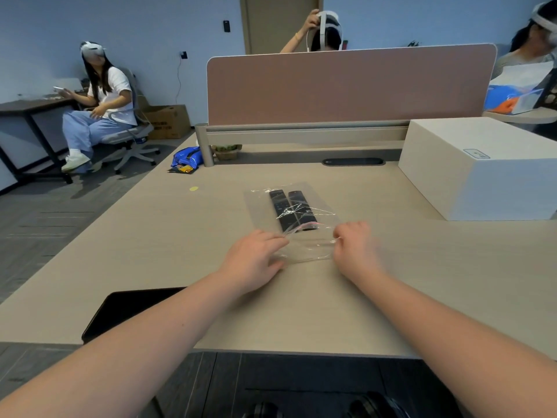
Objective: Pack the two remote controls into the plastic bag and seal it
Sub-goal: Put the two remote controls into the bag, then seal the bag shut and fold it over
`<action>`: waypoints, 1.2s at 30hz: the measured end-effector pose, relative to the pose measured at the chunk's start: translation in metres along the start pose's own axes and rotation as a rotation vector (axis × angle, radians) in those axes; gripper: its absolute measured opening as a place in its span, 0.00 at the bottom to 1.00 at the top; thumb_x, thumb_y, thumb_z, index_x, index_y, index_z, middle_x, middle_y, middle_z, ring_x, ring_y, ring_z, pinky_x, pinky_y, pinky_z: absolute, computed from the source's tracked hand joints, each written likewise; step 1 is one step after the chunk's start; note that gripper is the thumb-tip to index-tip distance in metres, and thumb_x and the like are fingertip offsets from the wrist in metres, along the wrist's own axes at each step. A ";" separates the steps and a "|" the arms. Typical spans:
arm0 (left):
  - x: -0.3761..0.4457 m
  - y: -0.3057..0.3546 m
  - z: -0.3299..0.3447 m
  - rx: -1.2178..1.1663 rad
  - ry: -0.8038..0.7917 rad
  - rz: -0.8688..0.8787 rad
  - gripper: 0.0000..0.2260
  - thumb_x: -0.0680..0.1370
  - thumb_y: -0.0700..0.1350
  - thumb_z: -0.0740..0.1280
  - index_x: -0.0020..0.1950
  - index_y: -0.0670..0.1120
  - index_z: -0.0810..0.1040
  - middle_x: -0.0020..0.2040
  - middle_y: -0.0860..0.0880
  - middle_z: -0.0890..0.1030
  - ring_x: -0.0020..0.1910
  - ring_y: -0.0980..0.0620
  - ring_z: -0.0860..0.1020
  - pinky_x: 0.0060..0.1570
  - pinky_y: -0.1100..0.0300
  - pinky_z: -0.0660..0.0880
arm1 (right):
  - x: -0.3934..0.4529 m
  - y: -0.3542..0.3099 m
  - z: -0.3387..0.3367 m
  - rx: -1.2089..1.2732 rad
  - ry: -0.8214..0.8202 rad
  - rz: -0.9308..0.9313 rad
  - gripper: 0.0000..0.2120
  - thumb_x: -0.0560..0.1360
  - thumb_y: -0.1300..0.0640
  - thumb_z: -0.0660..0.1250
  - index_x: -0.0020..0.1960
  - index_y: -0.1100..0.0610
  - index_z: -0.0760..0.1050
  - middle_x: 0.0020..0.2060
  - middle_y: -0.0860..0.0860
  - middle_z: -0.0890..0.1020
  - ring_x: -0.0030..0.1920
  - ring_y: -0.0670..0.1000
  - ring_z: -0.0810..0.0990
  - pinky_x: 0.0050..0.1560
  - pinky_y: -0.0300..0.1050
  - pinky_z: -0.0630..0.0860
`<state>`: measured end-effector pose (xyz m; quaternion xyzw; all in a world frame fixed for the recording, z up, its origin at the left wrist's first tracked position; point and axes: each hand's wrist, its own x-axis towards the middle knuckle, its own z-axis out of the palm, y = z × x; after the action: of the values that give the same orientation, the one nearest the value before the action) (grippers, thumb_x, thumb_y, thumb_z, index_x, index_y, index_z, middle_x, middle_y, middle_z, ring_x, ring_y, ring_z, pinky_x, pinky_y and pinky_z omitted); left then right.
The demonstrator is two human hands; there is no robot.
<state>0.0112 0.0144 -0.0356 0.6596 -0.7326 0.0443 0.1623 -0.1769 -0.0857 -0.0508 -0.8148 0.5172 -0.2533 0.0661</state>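
step: sealing | both hands (304, 251) pinch plastic bag (297, 227) mouth, remote controls (291, 209) inside | risk: uneven pressing leaves zip gaps

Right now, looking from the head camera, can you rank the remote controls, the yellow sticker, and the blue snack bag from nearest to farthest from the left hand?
1. Remote controls: inside the plastic bag, just beyond the left hand, slightly right.
2. Yellow sticker: farther out on the desk, to the left.
3. Blue snack bag: farthest, at the desk's far left edge by the divider post.
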 end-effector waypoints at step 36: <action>-0.012 -0.015 0.012 0.219 0.201 -0.011 0.15 0.73 0.51 0.53 0.36 0.46 0.75 0.33 0.48 0.82 0.30 0.45 0.80 0.22 0.59 0.75 | -0.010 -0.017 -0.021 -0.257 -0.266 -0.506 0.24 0.74 0.42 0.64 0.67 0.49 0.68 0.63 0.47 0.76 0.66 0.51 0.68 0.63 0.48 0.65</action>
<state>0.0244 0.0202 -0.0530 0.6695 -0.6999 0.1889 0.1620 -0.1762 -0.0656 -0.0300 -0.9454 0.3125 -0.0852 -0.0354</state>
